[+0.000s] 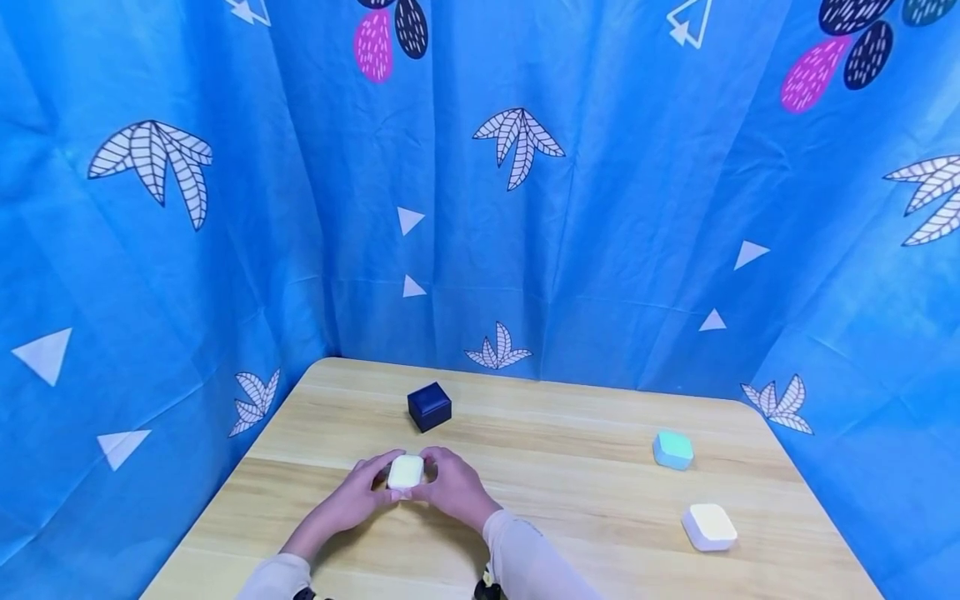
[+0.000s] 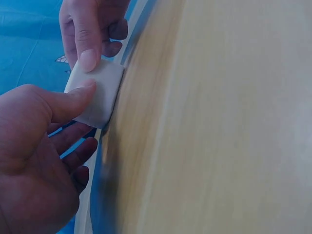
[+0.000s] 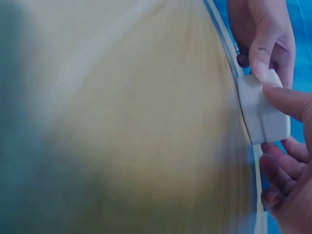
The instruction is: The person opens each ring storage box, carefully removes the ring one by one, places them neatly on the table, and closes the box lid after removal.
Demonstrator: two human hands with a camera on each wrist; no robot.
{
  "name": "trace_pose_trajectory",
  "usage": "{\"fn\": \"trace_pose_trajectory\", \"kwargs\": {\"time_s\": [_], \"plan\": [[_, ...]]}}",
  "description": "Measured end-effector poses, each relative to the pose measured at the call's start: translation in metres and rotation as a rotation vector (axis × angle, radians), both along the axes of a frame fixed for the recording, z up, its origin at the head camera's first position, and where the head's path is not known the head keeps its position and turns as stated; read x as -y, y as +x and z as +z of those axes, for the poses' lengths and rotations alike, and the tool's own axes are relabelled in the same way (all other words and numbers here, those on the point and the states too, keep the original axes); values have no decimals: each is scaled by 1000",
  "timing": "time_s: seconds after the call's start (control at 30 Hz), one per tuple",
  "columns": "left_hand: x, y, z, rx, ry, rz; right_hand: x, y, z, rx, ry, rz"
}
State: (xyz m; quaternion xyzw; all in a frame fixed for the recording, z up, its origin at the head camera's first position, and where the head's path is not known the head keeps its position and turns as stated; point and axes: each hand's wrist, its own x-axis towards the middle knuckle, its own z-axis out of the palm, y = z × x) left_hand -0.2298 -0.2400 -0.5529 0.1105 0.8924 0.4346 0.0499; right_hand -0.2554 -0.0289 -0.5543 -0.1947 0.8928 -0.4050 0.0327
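Both hands hold one small white box (image 1: 406, 472) with rounded corners, at the left half of the table. My left hand (image 1: 360, 493) grips its left side, the thumb on the near face. From the other side my right hand (image 1: 455, 488) holds it in the same way. The two thumbs nearly meet on the white box (image 2: 101, 92) in the left wrist view. A line crosses the face of the white box (image 3: 263, 109) in the right wrist view. Just beyond the hands stands a dark blue box (image 1: 430, 407).
On the right of the wooden table (image 1: 570, 467) sit a teal box (image 1: 672, 450) and, nearer, a second white box (image 1: 709, 527). A patterned blue curtain (image 1: 615, 217) hangs around the table's back and sides.
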Motion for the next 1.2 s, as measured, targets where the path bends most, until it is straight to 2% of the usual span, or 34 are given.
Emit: {"fn": "trace_pose_trajectory", "kwargs": {"time_s": [0.27,0.57,0.7,0.9,1.03,1.2], "plan": [[-4,-2,1,-4,-9,-61,-6,6,2,-14,-7,-33],[-6,-2,1,10,-5,-95,-9,12,0,-29,17,-77],[-7,-3,-2,38,8,-82,-10,14,0,-34,34,-81],[-6,-4,-4,99,64,-56,-10,16,0,-70,64,-53],[-4,-6,-2,126,83,-52,-10,15,0,-48,16,-28],[-7,-6,-3,111,63,-51,-12,11,-3,-45,-23,28]]}}
